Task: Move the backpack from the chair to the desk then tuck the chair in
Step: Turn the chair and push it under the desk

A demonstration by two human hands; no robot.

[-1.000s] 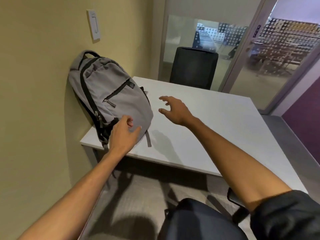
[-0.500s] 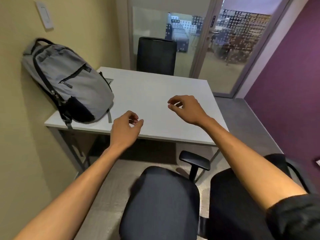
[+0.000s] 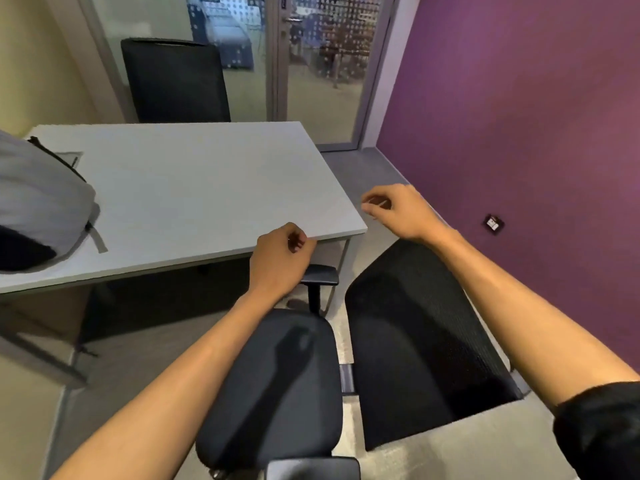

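Head view is showing the grey fabric backpack [image 3: 41,209] sitting on the pale rectangular desk [image 3: 207,174]; left hand [image 3: 280,261] and right hand [image 3: 401,213], loosely curled, are grasping nothing. Both should be taking the black mesh chair [image 3: 415,341] backrest, pushing squarely.

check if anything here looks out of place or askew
The near chair stands pulled out, off the desk's right corner and turned sideways, not tucked in. The backpack lies on the desk's left end. Nothing looks spilled or damaged.
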